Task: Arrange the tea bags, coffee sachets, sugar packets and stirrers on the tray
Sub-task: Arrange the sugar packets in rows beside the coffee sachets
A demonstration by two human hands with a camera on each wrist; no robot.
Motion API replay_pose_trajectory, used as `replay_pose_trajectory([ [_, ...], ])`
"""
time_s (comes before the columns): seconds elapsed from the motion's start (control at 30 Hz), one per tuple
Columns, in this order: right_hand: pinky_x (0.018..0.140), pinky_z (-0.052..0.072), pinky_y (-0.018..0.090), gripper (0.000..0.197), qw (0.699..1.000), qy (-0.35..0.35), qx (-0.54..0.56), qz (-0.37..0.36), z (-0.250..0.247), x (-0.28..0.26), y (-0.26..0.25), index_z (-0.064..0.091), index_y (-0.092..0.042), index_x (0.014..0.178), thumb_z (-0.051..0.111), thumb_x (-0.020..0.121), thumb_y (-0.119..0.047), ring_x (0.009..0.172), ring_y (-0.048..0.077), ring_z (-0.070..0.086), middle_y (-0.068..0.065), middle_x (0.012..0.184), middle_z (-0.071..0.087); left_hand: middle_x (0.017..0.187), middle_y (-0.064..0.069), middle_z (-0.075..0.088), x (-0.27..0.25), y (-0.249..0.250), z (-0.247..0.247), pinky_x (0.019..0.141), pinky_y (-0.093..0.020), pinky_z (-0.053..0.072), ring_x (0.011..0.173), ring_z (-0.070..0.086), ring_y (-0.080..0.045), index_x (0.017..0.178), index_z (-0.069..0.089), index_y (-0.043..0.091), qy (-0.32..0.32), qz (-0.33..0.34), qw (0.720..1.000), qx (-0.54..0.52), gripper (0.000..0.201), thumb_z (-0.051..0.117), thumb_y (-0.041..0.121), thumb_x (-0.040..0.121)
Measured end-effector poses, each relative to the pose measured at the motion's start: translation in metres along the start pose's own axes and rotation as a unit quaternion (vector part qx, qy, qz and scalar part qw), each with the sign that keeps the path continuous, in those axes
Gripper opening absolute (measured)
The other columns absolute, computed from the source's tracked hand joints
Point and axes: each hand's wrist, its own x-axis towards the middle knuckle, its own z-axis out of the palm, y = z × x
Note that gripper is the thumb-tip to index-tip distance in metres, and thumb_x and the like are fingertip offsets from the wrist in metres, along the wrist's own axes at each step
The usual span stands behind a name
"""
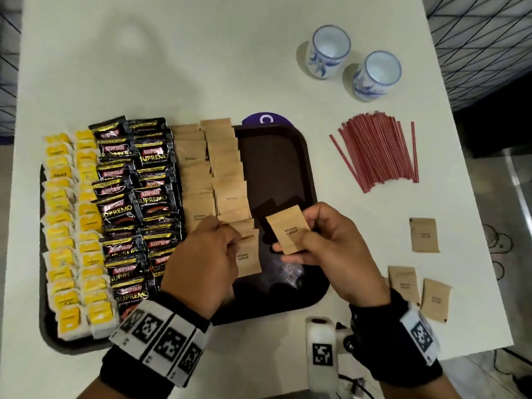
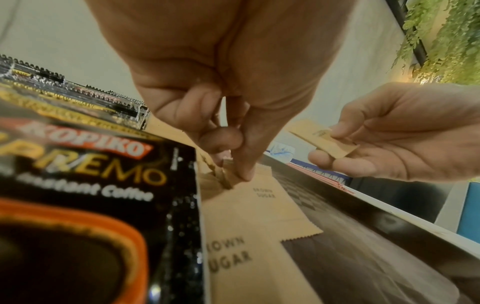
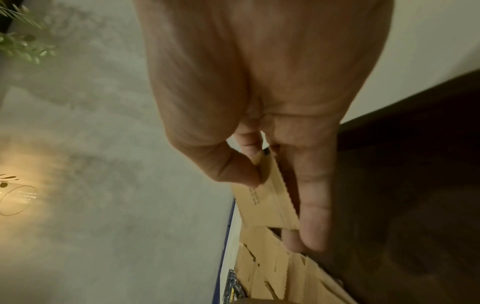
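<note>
Tray [image 1: 290, 133]: tea bags [image 1: 72, 226] at 9 o'clock, coffee sachets [image 1: 135, 203] and two sugar columns [image 1: 213, 171] laid; 3 o'clock third bare. Right hand [image 1: 331, 249] pinches a sugar packet [image 1: 289, 233] above the tray; left hand [image 1: 207, 254] fingertips pinch the near column's packet edge. Left, by my estimate: three loose packets [image 1: 424, 236] and stirrers [image 1: 377, 151] on the table at 3 o'clock.
</note>
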Motion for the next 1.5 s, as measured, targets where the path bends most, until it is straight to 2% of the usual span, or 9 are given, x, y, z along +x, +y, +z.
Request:
replay_pose_trajectory([
  [0.2,0.057,0.058,0.033,0.026,0.992,0.023,-0.087,-0.087,0.004,0.015,-0.010,0.062,-0.014,0.098,0.064,0.086,0.010,0.082,0.019,0.073,0.000,0.088,0.066,0.097,0.004,0.059,0.002,-0.001,-0.001,0.064,-0.026,0.049,0.078,0.063,-0.020,0.093,0.073,0.020,-0.005,-0.002,1.000,-0.007,0.011,0.070,0.015,0.084],
  [0.37,0.072,0.055,0.024,0.026,0.991,0.036,-0.092,-0.091,0.002,0.023,-0.005,0.067,-0.017,0.098,0.075,0.083,0.002,0.082,0.010,0.071,-0.005,0.082,0.070,0.099,0.004,0.059,0.003,0.002,-0.002,0.066,-0.030,0.052,0.081,0.063,-0.020,0.096,0.073,0.021,-0.011,-0.001,1.000,-0.010,0.012,0.067,0.017,0.086],
  [0.5,0.067,0.049,0.017,0.015,0.990,0.022,-0.114,-0.084,0.003,0.024,-0.002,0.074,-0.014,0.091,0.075,0.084,-0.001,0.082,0.012,0.071,-0.001,0.084,0.073,0.096,0.004,0.059,0.003,0.001,-0.002,0.063,-0.030,0.051,0.077,0.062,-0.020,0.093,0.074,0.021,-0.004,0.000,1.000,-0.009,0.011,0.069,0.016,0.085],
  [0.73,0.062,0.060,0.035,0.015,0.974,-0.057,-0.214,-0.036,0.009,0.018,0.008,0.078,-0.023,0.090,0.071,0.090,-0.010,0.064,0.024,0.069,-0.004,0.087,0.075,0.093,0.005,0.059,0.002,-0.001,0.000,0.063,-0.029,0.049,0.075,0.061,-0.020,0.091,0.074,0.021,0.004,0.000,1.000,-0.018,0.012,0.070,0.012,0.083],
  [0.97,0.064,0.060,0.028,0.035,0.980,-0.089,-0.177,0.006,0.010,0.014,0.022,0.075,-0.031,0.107,0.058,0.097,-0.001,0.081,0.019,0.072,0.010,0.097,0.066,0.093,0.004,0.058,0.002,0.000,-0.001,0.065,-0.031,0.050,0.077,0.061,-0.020,0.091,0.074,0.020,0.001,0.000,1.000,-0.021,0.011,0.070,0.013,0.083],
  [1.1,0.059,0.059,0.025,0.022,0.991,-0.038,-0.122,0.030,0.007,0.001,0.032,0.072,-0.018,0.092,0.060,0.095,0.000,0.088,0.019,0.072,0.010,0.098,0.069,0.098,0.004,0.059,0.001,0.002,-0.002,0.070,-0.035,0.055,0.081,0.063,-0.021,0.097,0.073,0.019,0.003,-0.003,1.000,-0.027,0.015,0.070,0.013,0.083],
  [1.27,0.060,0.059,0.029,0.012,0.998,0.024,-0.054,0.038,0.005,-0.011,0.041,0.063,-0.005,0.085,0.067,0.088,0.007,0.071,0.027,0.074,0.015,0.083,0.073,0.102,0.005,0.063,-0.007,0.005,-0.015,0.074,-0.029,0.054,0.081,0.064,-0.014,0.108,0.070,0.021,0.029,0.005,0.998,-0.048,0.021,0.066,0.024,0.088],
  [1.37,0.062,0.060,0.033,0.013,0.999,0.005,-0.015,0.048,0.009,-0.015,0.044,0.062,-0.002,0.085,0.065,0.088,0.009,0.070,0.031,0.073,0.022,0.083,0.073,0.095,0.019,0.067,-0.013,0.007,-0.019,0.072,-0.004,0.041,0.083,0.060,0.006,0.107,0.068,0.031,-0.029,-0.024,0.994,-0.101,0.021,0.067,0.035,0.086],
  [1.5,0.066,0.061,0.035,0.011,0.998,-0.014,-0.019,0.055,0.015,-0.019,0.046,0.064,-0.004,0.086,0.066,0.089,0.006,0.073,0.030,0.074,0.020,0.083,0.073,0.083,0.029,0.062,-0.016,0.006,-0.016,0.072,0.004,0.036,0.088,0.054,0.020,0.101,0.073,0.031,-0.073,-0.028,0.987,-0.142,0.019,0.072,0.020,0.085],
])
